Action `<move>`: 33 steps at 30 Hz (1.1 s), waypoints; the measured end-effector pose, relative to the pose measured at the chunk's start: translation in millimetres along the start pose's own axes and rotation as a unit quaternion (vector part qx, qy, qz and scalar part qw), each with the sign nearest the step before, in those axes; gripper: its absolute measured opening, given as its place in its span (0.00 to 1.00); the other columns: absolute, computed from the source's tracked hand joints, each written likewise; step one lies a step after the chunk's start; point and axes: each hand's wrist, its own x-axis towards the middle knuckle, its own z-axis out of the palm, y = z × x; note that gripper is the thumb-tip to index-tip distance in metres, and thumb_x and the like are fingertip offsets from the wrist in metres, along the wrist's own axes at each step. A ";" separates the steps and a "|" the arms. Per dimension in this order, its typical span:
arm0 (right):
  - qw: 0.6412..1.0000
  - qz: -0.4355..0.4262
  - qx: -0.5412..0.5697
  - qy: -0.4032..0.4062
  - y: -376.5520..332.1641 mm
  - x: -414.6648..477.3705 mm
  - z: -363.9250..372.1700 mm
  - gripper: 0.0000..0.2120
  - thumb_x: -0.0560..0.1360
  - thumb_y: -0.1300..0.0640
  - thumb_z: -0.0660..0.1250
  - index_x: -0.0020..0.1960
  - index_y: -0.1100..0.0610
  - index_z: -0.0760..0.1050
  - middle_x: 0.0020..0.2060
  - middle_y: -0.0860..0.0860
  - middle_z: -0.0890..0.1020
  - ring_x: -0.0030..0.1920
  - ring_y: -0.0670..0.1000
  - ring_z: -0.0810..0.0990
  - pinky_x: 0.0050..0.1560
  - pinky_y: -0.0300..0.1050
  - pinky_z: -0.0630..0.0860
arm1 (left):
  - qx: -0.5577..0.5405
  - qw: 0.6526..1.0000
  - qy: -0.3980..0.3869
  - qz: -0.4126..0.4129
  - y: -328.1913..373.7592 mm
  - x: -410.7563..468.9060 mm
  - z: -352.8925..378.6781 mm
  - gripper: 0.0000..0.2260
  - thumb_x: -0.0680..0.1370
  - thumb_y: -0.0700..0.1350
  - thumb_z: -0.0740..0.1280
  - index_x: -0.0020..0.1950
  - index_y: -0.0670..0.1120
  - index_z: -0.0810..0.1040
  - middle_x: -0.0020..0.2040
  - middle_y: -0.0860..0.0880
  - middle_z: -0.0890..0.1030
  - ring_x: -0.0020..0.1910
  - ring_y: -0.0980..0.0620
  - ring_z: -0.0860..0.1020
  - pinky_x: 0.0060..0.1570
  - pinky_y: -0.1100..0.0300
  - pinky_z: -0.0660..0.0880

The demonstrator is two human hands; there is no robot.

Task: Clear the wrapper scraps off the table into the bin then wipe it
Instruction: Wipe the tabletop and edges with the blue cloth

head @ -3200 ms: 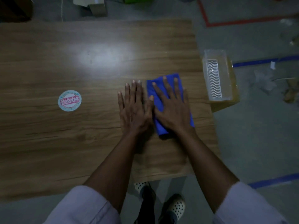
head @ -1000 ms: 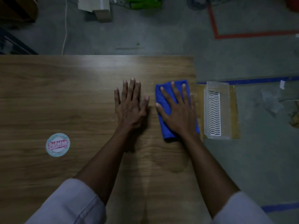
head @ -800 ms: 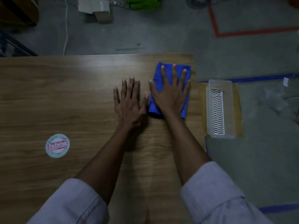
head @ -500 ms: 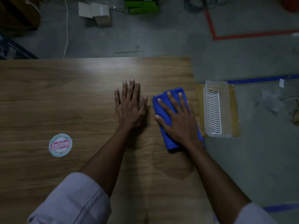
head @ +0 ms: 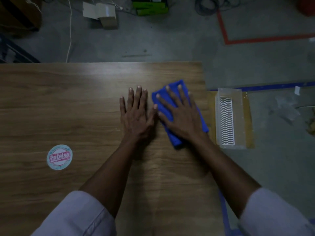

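Head view: one cloth (head: pixel 173 137) under right hand (head: pixel 182 120), left hand (head: pixel 136 116) flat.

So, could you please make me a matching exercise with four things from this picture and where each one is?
1 left hand
2 right hand
3 round sticker
4 clear bin

A on the floor, right of the table
B palm down on bare wood
C pressing on the blue cloth
D stuck on the table, left of both hands

Pairs: 1-B, 2-C, 3-D, 4-A
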 end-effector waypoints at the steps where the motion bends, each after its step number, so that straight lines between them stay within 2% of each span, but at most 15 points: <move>1: 0.999 -0.042 0.005 -0.007 0.9 -8.1 0.4 0.29 0.82 0.33 0.51 0.81 0.38 0.55 0.83 0.45 0.53 0.83 0.55 0.45 0.80 0.61 0.47 | 0.003 1.000 0.002 0.002 0.1 0.3 0.4 0.31 0.83 0.61 0.46 0.83 0.47 0.58 0.84 0.48 0.55 0.83 0.47 0.49 0.80 0.41 0.45; 3: 0.993 -0.113 0.018 -0.036 23.3 4.5 -7.8 0.28 0.82 0.32 0.50 0.81 0.36 0.55 0.82 0.43 0.53 0.83 0.52 0.44 0.81 0.59 0.47 | 0.006 1.000 -0.002 0.004 0.3 0.4 0.0 0.32 0.83 0.62 0.46 0.83 0.48 0.57 0.84 0.48 0.53 0.83 0.48 0.47 0.80 0.42 0.44; 5: 0.991 -0.121 0.014 -0.053 51.1 40.2 -14.6 0.29 0.81 0.30 0.50 0.80 0.34 0.55 0.82 0.42 0.54 0.83 0.52 0.45 0.80 0.58 0.47 | 0.002 1.000 -0.014 -0.002 0.4 1.5 -1.0 0.33 0.83 0.64 0.43 0.84 0.49 0.54 0.85 0.49 0.50 0.83 0.49 0.44 0.80 0.44 0.41; 8: 0.999 0.009 0.027 -0.026 79.3 99.1 -21.7 0.29 0.80 0.31 0.51 0.80 0.35 0.56 0.82 0.45 0.56 0.82 0.57 0.49 0.80 0.61 0.48 | -0.002 1.000 -0.023 -0.007 2.2 1.4 -2.7 0.34 0.82 0.66 0.40 0.84 0.50 0.50 0.85 0.51 0.46 0.83 0.51 0.41 0.80 0.46 0.39; 11: 0.992 0.117 0.051 -0.005 51.9 109.0 -19.6 0.28 0.82 0.33 0.50 0.81 0.37 0.55 0.83 0.47 0.54 0.82 0.59 0.47 0.80 0.61 0.45 | -0.003 1.000 -0.021 -0.011 2.9 1.9 -2.2 0.34 0.82 0.67 0.40 0.84 0.50 0.50 0.85 0.51 0.47 0.83 0.51 0.41 0.80 0.46 0.38; 12: 0.995 0.094 0.040 0.002 32.5 97.5 -15.3 0.28 0.83 0.35 0.50 0.81 0.38 0.54 0.83 0.48 0.54 0.82 0.60 0.47 0.80 0.62 0.45 | -0.002 1.000 -0.013 -0.013 2.4 2.2 -1.3 0.33 0.82 0.65 0.43 0.84 0.50 0.52 0.85 0.50 0.49 0.83 0.50 0.43 0.80 0.46 0.39; 14: 0.999 -0.032 0.015 0.002 -0.3 63.4 -5.8 0.28 0.83 0.37 0.50 0.82 0.40 0.55 0.83 0.47 0.55 0.82 0.59 0.48 0.80 0.61 0.47 | -0.003 1.000 0.006 -0.013 1.4 1.8 0.4 0.32 0.83 0.63 0.47 0.83 0.49 0.56 0.84 0.50 0.53 0.83 0.49 0.48 0.80 0.44 0.43; 16: 0.990 -0.136 0.011 -0.021 2.4 46.9 -4.7 0.28 0.83 0.37 0.51 0.82 0.41 0.56 0.82 0.46 0.55 0.83 0.56 0.48 0.80 0.58 0.46 | -0.009 1.000 0.014 -0.011 0.4 1.0 1.9 0.30 0.83 0.61 0.50 0.83 0.48 0.58 0.84 0.50 0.55 0.83 0.49 0.50 0.80 0.44 0.45; 18: 0.988 -0.151 0.009 -0.022 34.7 60.1 -9.3 0.27 0.83 0.37 0.51 0.81 0.39 0.57 0.82 0.45 0.56 0.82 0.55 0.48 0.80 0.57 0.48 | -0.012 1.000 0.013 -0.008 0.8 0.9 0.8 0.30 0.84 0.61 0.50 0.83 0.49 0.58 0.84 0.50 0.55 0.83 0.50 0.49 0.80 0.44 0.44; 21: 0.999 0.036 0.017 0.023 80.4 79.8 -17.7 0.26 0.83 0.36 0.50 0.80 0.39 0.59 0.82 0.47 0.57 0.82 0.58 0.51 0.79 0.60 0.54 | -0.015 1.000 -0.001 -0.012 3.0 1.6 -2.0 0.30 0.84 0.61 0.49 0.84 0.50 0.55 0.84 0.50 0.52 0.83 0.50 0.46 0.80 0.45 0.41; 23: 0.989 0.136 0.043 0.028 68.7 73.9 -17.6 0.26 0.84 0.37 0.50 0.81 0.38 0.57 0.83 0.46 0.54 0.82 0.58 0.48 0.79 0.60 0.51 | -0.014 1.000 -0.003 -0.014 3.1 2.1 -2.0 0.31 0.84 0.62 0.49 0.84 0.50 0.54 0.84 0.50 0.51 0.83 0.50 0.45 0.80 0.45 0.41; 25: 0.995 0.094 0.030 0.017 28.5 48.3 -12.6 0.26 0.84 0.39 0.50 0.82 0.39 0.54 0.83 0.47 0.51 0.82 0.59 0.45 0.80 0.62 0.48 | -0.014 1.000 0.005 -0.013 1.1 3.1 -0.2 0.31 0.83 0.62 0.49 0.83 0.49 0.56 0.84 0.50 0.53 0.83 0.49 0.46 0.80 0.45 0.41; 27: 0.999 -0.023 0.036 0.000 -6.0 5.6 -5.1 0.26 0.84 0.40 0.52 0.81 0.42 0.57 0.83 0.48 0.52 0.83 0.58 0.44 0.80 0.63 0.48 | -0.022 1.000 0.018 -0.012 -0.4 3.4 2.6 0.31 0.83 0.62 0.50 0.83 0.48 0.59 0.84 0.49 0.56 0.83 0.48 0.50 0.80 0.44 0.44; 30: 0.992 -0.120 0.040 -0.010 3.4 -21.8 -1.5 0.25 0.83 0.39 0.54 0.78 0.42 0.65 0.82 0.46 0.55 0.83 0.56 0.47 0.80 0.62 0.51 | -0.018 1.000 0.019 -0.005 -0.6 3.4 3.6 0.31 0.83 0.62 0.50 0.83 0.48 0.60 0.83 0.49 0.57 0.83 0.48 0.51 0.80 0.43 0.46; 33: 0.999 -0.012 0.020 0.024 54.0 16.8 -6.7 0.27 0.83 0.36 0.51 0.80 0.39 0.59 0.82 0.46 0.56 0.82 0.58 0.49 0.78 0.63 0.55 | -0.012 1.000 0.007 -0.008 2.5 2.6 2.1 0.31 0.83 0.63 0.49 0.83 0.48 0.58 0.84 0.50 0.53 0.83 0.49 0.47 0.80 0.44 0.43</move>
